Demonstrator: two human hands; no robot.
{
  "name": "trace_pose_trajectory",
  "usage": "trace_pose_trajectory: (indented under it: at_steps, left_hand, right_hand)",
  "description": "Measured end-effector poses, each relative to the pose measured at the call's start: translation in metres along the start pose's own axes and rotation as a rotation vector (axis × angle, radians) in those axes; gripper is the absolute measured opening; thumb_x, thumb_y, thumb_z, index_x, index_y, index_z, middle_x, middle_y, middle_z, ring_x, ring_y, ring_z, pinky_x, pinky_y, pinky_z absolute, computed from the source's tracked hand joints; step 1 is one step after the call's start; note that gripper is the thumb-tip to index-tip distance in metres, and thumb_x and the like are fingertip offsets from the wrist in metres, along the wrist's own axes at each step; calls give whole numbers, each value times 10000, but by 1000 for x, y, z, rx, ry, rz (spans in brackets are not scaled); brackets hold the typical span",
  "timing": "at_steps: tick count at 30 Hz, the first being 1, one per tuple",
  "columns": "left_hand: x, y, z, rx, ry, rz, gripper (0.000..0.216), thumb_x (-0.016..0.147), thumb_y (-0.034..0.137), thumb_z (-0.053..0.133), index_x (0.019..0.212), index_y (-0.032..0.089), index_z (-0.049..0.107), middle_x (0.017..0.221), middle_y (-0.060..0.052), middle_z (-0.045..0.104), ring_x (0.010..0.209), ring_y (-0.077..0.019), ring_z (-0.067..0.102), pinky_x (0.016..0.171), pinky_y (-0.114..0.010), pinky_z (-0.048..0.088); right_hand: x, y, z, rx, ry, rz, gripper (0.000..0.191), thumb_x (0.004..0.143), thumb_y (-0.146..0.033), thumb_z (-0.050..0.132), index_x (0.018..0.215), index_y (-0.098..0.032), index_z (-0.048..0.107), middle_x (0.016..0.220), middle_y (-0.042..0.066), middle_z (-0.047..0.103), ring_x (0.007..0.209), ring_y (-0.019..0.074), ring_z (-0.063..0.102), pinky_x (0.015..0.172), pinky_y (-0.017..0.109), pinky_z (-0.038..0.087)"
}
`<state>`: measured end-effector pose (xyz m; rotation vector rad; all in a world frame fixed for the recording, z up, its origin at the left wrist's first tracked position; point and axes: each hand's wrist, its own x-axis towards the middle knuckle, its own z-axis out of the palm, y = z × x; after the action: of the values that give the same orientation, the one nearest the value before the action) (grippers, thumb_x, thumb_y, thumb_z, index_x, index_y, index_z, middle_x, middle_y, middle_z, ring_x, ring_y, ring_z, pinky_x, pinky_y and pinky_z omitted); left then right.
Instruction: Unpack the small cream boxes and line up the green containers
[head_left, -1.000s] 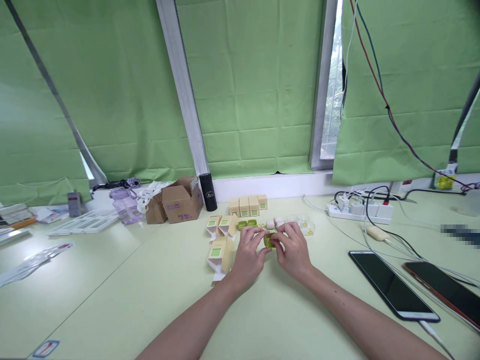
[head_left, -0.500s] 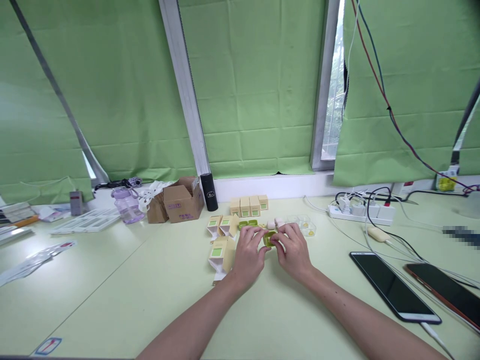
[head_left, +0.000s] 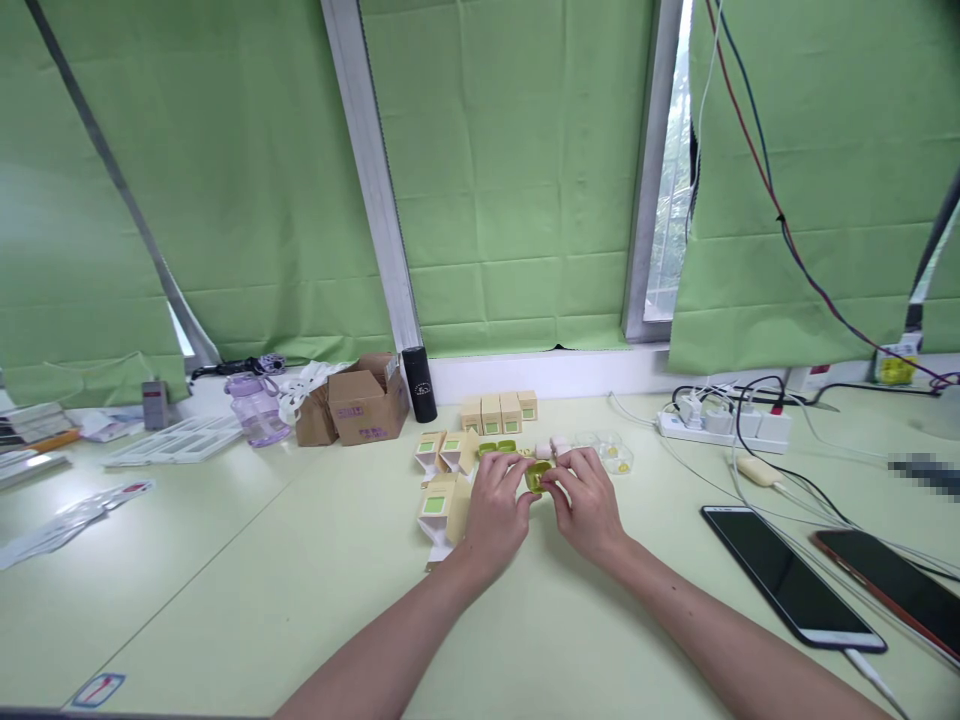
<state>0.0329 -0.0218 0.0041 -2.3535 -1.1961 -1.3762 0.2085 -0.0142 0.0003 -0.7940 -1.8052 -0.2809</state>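
Both hands meet at the middle of the pale green table (head_left: 262,560) around a small green case (head_left: 537,476). My left hand (head_left: 499,512) pinches its left side with thumb and fingers. My right hand (head_left: 586,500) pinches its right side. To the left of the hands lie small cream boxes with green labels (head_left: 439,505), some with flaps open. Another green piece (head_left: 495,448) and small white pieces (head_left: 551,445) lie just beyond the hands. A clear tray with a yellow bit (head_left: 616,456) sits to the right of them.
A row of closed cream boxes (head_left: 498,411), a black cylinder (head_left: 418,384), brown cartons (head_left: 361,402) and a purple bottle (head_left: 257,408) stand at the back. A power strip with cables (head_left: 724,421) and two phones (head_left: 791,577) lie on the right. Papers and trays (head_left: 169,444) lie at left.
The hands stay together on the green case with only slight finger shifts. The view has drifted a little.
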Motion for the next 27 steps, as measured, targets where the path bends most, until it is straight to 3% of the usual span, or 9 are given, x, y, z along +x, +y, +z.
trace_pose_trajectory:
  at_steps: [9, 18, 27]
  left_hand:
    - [0, -4, 0, -27, -17, -108, 443, 876, 106, 706, 1283, 268, 649, 1205, -70, 655, 1188, -282, 536, 1017, -512, 527]
    - [11, -11, -11, -99, 155, -374, 393, 886, 212, 728, 1266, 286, 656, 1253, -56, 654, 1262, -277, 535, 1121, -507, 444]
    - [12, -24, -10, -150, 223, -475, 394, 870, 240, 740, 1258, 268, 677, 1241, -74, 676, 1248, -294, 542, 1092, -510, 443]
  right_hand:
    - [-1, -4, -1, 20, -11, 11, 172, 980, -113, 552, 920, -221, 672, 901, 77, 610, 920, 251, 511, 743, 374, 441]
    - [2, 10, 2, 40, 6, 97, 161, 1010, -151, 534, 938, -226, 657, 885, 55, 710, 899, 237, 569, 783, 372, 417]
    - [8, 44, 43, -216, -305, 121, 194, 951, -76, 591, 861, -207, 702, 839, 47, 746, 890, 228, 557, 804, 360, 336]
